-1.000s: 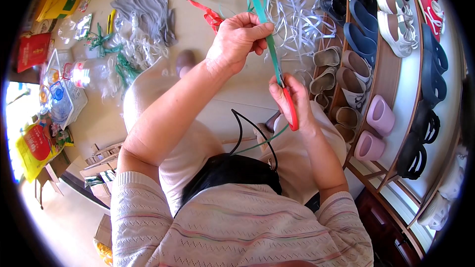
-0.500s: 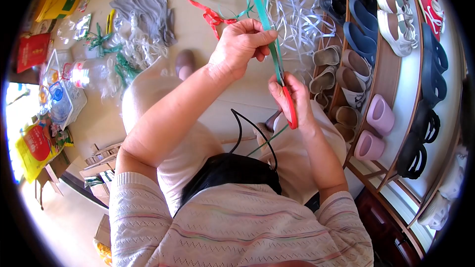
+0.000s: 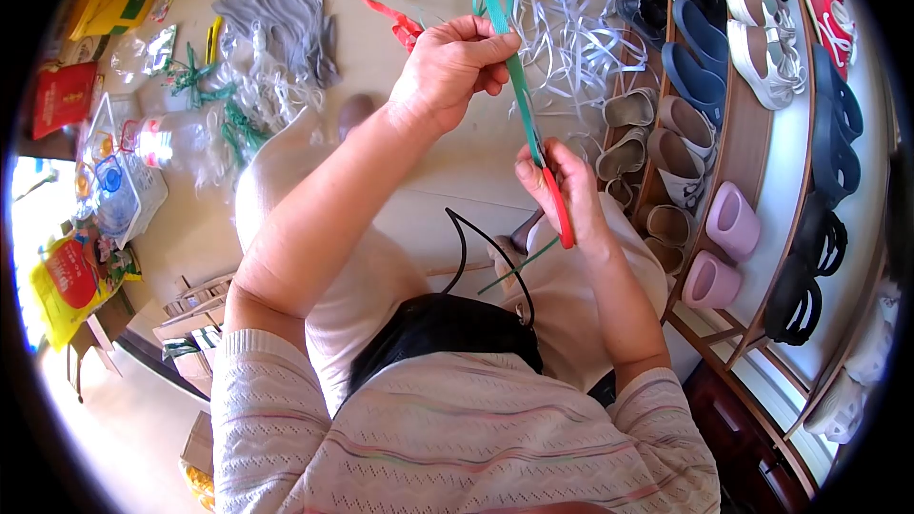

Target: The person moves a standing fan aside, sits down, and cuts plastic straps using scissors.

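My left hand (image 3: 453, 69) is closed in a pinch on a flat green plastic strap (image 3: 520, 86) in front of me. The strap's upper part rises past the fingers and bends over. Lower down, it runs to my right hand (image 3: 562, 183), which grips red-handled scissors (image 3: 557, 209). Their blades point up along the strap and are largely hidden by it. A narrow green tail end shows below the right hand, over my lap. A red ribbon (image 3: 405, 30) lies on the floor just beyond my left hand.
White and lilac ribbons (image 3: 576, 24) are heaped beyond my hands. Racks with shoes (image 3: 693, 76) and pink slippers (image 3: 731, 221) stand close on the right. To the left lie a grey cloth (image 3: 281, 14), a plastic bottle (image 3: 157, 141) and a white basket (image 3: 143, 200).
My left hand has moved slightly up and left, along with the strap. The green tail below the right hand looks shorter. My right hand with the scissors has hardly moved.
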Tool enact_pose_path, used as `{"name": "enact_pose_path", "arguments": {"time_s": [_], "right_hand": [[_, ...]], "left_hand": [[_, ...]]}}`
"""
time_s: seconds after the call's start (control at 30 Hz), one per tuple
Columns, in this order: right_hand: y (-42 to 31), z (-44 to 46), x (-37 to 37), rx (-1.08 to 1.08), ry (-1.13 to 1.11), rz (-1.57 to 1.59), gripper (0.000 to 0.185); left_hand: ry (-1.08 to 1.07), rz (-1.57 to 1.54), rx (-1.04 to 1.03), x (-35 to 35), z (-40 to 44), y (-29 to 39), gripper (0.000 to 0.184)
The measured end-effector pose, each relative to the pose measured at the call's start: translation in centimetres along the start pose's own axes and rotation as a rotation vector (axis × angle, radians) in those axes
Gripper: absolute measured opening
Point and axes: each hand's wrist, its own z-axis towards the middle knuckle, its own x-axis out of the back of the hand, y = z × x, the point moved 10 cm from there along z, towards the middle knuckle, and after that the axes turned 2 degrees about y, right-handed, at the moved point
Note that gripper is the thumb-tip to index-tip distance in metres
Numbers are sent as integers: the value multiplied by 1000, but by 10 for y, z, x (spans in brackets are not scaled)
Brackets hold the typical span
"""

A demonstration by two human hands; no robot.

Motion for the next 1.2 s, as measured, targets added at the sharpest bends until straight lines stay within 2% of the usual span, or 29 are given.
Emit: {"name": "enact_pose_path", "arguments": {"time_s": [0.27,0.47,0.67,0.77,0.87,1.2], "right_hand": [[10,-3,0,-142,-32,2,22],[-4,2,0,17,4,19,22],[8,-2,-1,-121,-26,30,21],[5,-3,-2,-28,7,-9,21],[9,-3,-4,-109,-19,45,21],[5,-2,-2,-111,-17,47,22]], "left_hand": [[23,-3,-30,1,0,4,11],[25,49,-5,-4,-7,-9,12],[16,-9,51,-5,-6,-11,10],[20,-64,26,2,2,1,9],[20,-63,-17,3,2,6,10],[31,-16,-20,-3,-5,-5,14]]}}
